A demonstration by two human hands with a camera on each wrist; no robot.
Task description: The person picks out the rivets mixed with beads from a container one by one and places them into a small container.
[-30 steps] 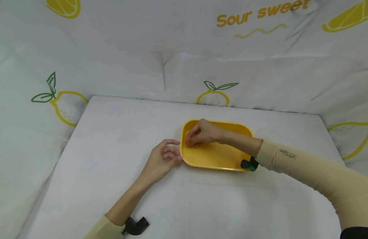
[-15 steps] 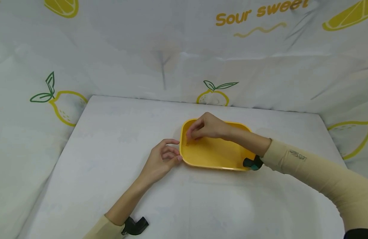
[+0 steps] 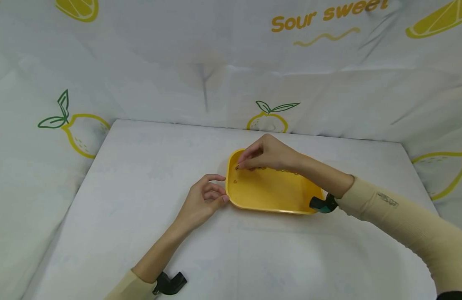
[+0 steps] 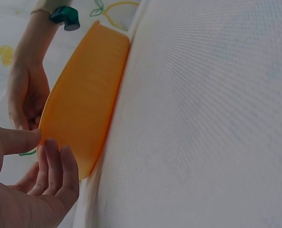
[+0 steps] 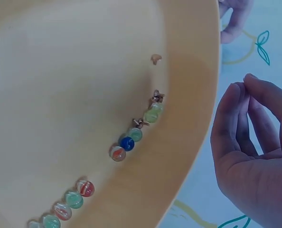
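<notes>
touching the yellow tray (image 3: 253, 196) rim with loosely curled fingers is the left hand (image 3: 202, 200); the right hand (image 3: 266, 156) is hovering above, fingertips pinched together, apparently empty.

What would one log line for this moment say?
left hand: touching yellow tray rim | right hand: fingertips pinched above tray | beads: lying in tray

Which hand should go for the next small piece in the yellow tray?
Right, probably. The right hand hovers over the yellow tray, fingertips pinched together just above the beads and the loose small piece. The left hand is outside, touching the tray's near-left rim.
</notes>
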